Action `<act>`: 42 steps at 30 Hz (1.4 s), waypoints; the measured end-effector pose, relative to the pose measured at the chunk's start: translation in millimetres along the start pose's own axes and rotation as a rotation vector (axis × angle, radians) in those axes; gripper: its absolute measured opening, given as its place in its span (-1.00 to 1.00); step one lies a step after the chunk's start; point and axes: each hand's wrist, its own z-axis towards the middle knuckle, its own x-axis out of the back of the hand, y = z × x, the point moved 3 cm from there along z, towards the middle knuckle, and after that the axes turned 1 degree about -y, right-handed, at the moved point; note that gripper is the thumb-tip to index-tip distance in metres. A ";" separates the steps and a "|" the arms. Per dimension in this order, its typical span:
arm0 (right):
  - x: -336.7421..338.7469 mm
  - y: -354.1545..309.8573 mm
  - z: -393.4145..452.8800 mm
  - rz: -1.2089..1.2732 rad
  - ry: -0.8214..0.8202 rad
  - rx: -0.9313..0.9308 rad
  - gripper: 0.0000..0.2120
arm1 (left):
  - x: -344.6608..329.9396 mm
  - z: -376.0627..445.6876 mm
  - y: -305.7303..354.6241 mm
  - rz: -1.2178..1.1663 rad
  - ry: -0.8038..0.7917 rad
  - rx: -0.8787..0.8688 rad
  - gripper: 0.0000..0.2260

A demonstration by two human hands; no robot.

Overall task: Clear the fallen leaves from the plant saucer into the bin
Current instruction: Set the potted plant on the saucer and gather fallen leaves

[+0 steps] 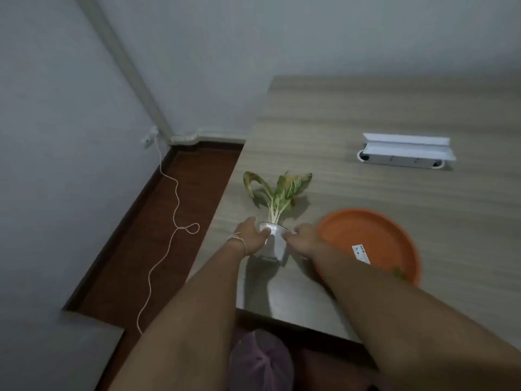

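Both grips, left hand (251,237) and right hand (303,240), clasped the white pot (275,244) beside the saucer (369,244); probably best set upright, gently.

Table (366,114): plant pot (275,245) near its left edge, between left hand (252,238) and right hand (306,239); saucer (366,235) just right; power strip (406,153) behind; bin (260,359) below front edge.

You were in a plain room of a home or small office: bare grey walls (239,38), a dark wooden floor (169,221), a wood-grain desk (366,108) carrying a white power strip (403,159), a loose cord (169,198) trailing from a wall socket (148,139).
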 end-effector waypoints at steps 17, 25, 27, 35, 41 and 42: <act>-49.9 56.3 43.8 0.452 -0.086 -0.084 -0.63 | -29.0 29.1 -19.7 -0.268 -0.012 0.078 -0.31; -40.5 51.1 33.0 0.541 -0.141 -0.070 -0.90 | -31.7 16.7 -9.7 -0.292 0.003 0.071 -0.26; -32.7 48.7 26.1 0.548 -0.120 -0.033 -0.92 | -30.7 13.4 -4.8 -0.313 0.007 0.046 -0.24; 47.2 32.9 18.9 0.626 0.014 0.249 -0.64 | -22.8 12.6 63.9 -0.401 0.099 -0.193 -0.49; 118.7 66.3 8.2 0.470 0.143 0.332 -0.54 | -70.0 7.3 122.9 -0.383 0.047 -0.297 -0.30; 127.5 77.6 7.6 0.448 0.171 0.328 -0.52 | -81.5 5.8 130.2 -0.373 0.025 -0.299 -0.28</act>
